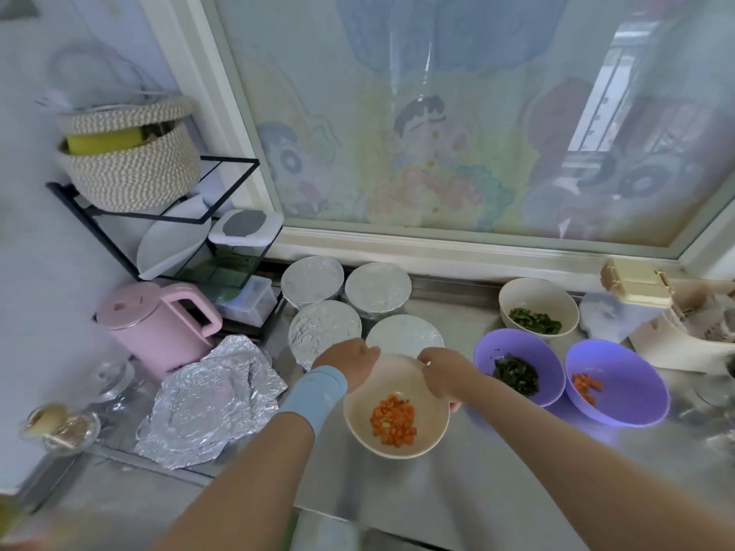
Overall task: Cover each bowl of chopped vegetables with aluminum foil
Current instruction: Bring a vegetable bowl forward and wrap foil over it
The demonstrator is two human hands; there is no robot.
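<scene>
Cream bowl with small orange carrot bits is low over the steel counter, open on top. The left hand and right hand both grip its far rim. Four covered bowls stand just behind. Crinkly foil lies left.

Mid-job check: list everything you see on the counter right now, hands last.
Foil-covered bowls: four, silver tops, clustered back centre.
Carrot bowl: one, cream, uncovered, front centre, held.
Greens bowl: one, cream, uncovered, back right.
Purple bowls: two, uncovered, right; one holds greens, the other carrot.
Foil sheets: loose crumpled pile, silver, front left.
Kettle: one, pink, left.
Basket: one, woven beige, far left, above the kettle.
Left hand: grips the carrot bowl's left rim; blue wristband.
Right hand: grips its right rim.
</scene>
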